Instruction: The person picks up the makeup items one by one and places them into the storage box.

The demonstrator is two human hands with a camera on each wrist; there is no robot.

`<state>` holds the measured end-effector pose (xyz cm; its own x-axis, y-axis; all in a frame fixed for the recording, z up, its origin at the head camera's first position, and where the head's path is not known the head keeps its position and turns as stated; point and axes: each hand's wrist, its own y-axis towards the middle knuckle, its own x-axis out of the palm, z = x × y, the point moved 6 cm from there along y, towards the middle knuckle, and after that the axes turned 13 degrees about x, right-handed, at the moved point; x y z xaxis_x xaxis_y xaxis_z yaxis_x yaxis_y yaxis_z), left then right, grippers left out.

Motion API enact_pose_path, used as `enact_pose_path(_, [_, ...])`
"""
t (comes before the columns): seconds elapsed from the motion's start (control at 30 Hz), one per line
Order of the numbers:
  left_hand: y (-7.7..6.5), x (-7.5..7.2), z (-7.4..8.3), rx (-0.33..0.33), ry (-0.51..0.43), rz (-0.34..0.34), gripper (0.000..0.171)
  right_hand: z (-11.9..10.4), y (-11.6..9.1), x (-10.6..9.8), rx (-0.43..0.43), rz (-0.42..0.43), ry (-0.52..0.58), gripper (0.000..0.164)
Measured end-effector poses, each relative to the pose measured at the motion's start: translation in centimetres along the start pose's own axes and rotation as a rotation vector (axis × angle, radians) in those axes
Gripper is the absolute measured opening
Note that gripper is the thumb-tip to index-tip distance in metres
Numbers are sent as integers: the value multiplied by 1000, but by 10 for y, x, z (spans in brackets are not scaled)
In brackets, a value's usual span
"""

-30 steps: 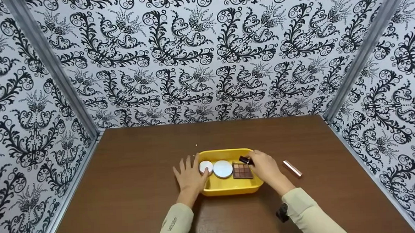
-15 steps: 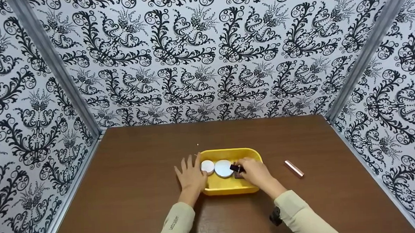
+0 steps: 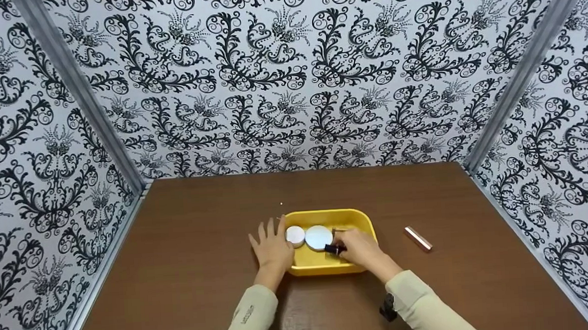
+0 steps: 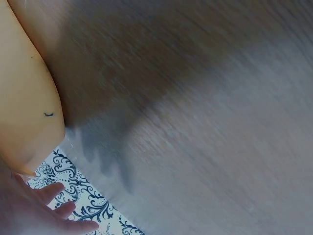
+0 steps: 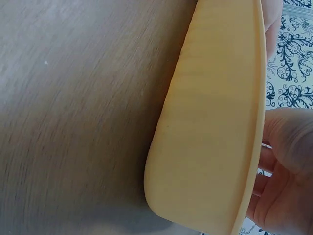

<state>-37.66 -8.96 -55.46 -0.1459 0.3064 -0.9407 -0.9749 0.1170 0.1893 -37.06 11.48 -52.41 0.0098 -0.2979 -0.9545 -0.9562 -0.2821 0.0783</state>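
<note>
A yellow tray [image 3: 329, 269] sits on the brown table. Inside it, side by side, lie a small white round case [image 3: 295, 236] and a larger white round compact [image 3: 318, 238]. My left hand [image 3: 273, 249] rests at the tray's left rim, fingers spread. Over the right part of the tray, my right hand [image 3: 360, 247] pinches a black lipstick [image 3: 334, 249], its end pointing left beside the compact. The eyeshadow palette lies mostly hidden beneath this hand. In the right wrist view, the right hand [image 5: 288, 171] reaches over the tray's rim [image 5: 259, 122].
A shiny rose-gold tube [image 3: 418, 239] lies on the table to the right of the tray. Patterned black-and-white panels [image 3: 291, 110] stand behind the table and along both sides. My right wrist wears a dark band [image 3: 388, 307].
My right hand has moved left and slightly nearer inside the tray with the lipstick, covering the palette. The left hand stays at the tray's left rim.
</note>
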Motion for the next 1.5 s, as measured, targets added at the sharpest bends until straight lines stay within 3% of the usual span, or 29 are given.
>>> enact_pose_path(0.37, [1,0,2,-6,7,-10,68,8,5,7,60,-59,-86,24])
enact_pose_path(0.97, [3,4,2,-16,26,-11,70,9,2,1,101,30,-129,19])
enact_pose_path(1.23, [2,5,2,-11,27,-2,71,13,5,-13,119,113,-78,7])
enact_pose_path(1.5, [2,4,1,-17,17,0,68,32,12,-39,189,163,-73,16])
